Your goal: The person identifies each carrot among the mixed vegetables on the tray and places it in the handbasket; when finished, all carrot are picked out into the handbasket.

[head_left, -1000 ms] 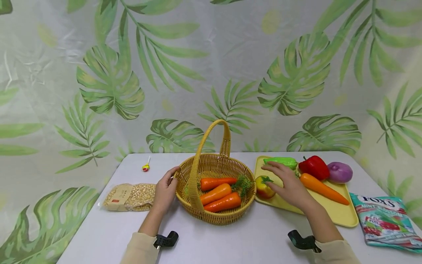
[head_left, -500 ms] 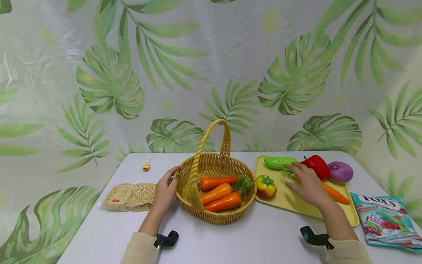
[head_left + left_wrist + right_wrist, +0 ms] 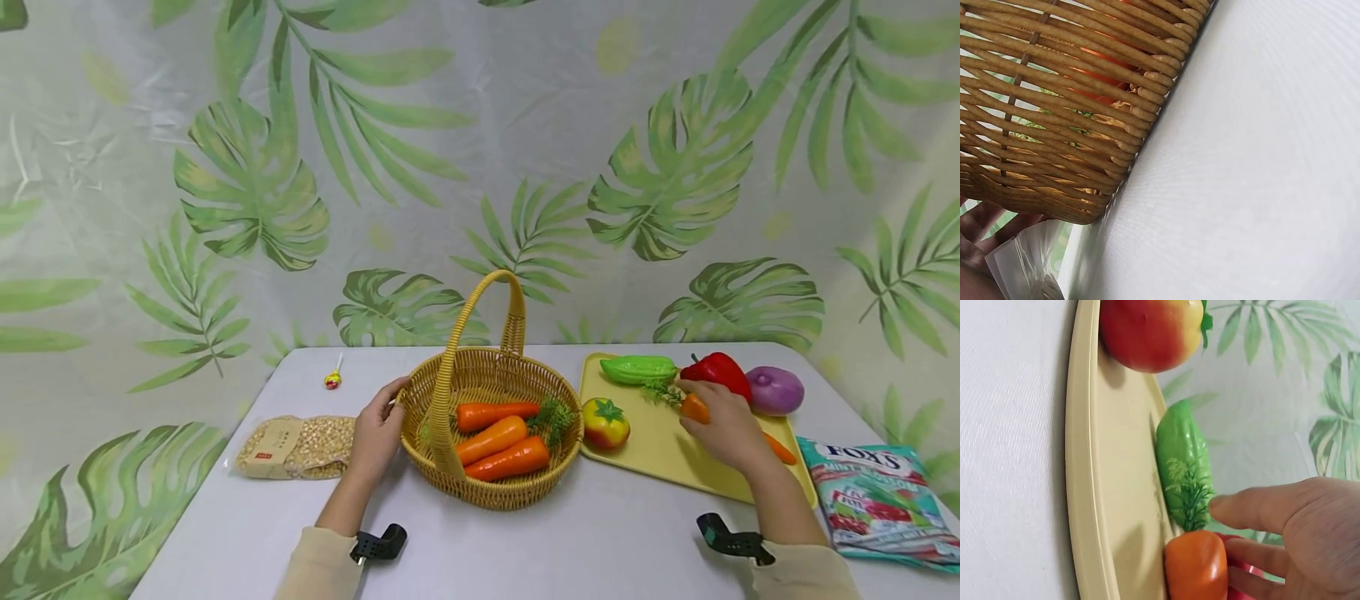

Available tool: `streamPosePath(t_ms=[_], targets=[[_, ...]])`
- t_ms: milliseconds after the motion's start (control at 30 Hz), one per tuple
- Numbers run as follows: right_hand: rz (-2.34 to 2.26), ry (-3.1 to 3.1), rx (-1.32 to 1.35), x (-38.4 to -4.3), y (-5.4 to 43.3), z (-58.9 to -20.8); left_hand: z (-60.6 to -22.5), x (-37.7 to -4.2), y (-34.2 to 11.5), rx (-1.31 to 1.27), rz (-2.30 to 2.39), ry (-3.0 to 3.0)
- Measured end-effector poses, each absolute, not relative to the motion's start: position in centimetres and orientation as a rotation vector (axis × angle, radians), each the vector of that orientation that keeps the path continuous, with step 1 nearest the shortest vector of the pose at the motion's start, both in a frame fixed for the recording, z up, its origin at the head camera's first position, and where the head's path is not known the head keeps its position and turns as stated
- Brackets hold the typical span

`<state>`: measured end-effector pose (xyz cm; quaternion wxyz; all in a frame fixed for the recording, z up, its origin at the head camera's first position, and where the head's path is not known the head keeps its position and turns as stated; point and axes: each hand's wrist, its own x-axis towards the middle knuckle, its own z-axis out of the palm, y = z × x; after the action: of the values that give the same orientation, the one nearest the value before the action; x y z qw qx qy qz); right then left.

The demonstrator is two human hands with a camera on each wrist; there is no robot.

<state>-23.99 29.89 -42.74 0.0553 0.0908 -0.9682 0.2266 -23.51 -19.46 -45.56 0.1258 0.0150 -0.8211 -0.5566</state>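
My left hand (image 3: 377,429) rests against the left side of a wicker basket (image 3: 491,497), its fingertips at the rim. In the left wrist view, part of the left hand (image 3: 979,250) shows beside the basket's woven wall (image 3: 1054,119). Several carrots (image 3: 491,440) with leafy tops lie inside. My right hand (image 3: 723,425) is over another carrot (image 3: 695,408) on the yellow tray (image 3: 652,450). In the right wrist view its fingers (image 3: 1254,509) extend past the carrot's orange end (image 3: 1197,565), near the leaves; the thumb is not clearly seen there.
The tray also bears a tomato-like fruit (image 3: 606,423), a green bumpy vegetable (image 3: 637,369) and a red bell pepper (image 3: 717,375). A purple round vegetable (image 3: 776,391) sits by its edge. Around are a candy bag (image 3: 881,500), a bag of kernels (image 3: 300,448) and a lollipop (image 3: 332,381).
My right hand has moved right, from above the tomato-like fruit to the carrot on the tray, and lowered around it. My left hand and the basket have stayed in place.
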Motion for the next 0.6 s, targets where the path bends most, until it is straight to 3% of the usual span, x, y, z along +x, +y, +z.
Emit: streamPosePath(t_ms=[600], targets=[[0.669, -2.995, 0.265, -24.01, 29.92, -43.26, -45.70, -23.52, -19.45, 0.057, -1.618, -2.403]])
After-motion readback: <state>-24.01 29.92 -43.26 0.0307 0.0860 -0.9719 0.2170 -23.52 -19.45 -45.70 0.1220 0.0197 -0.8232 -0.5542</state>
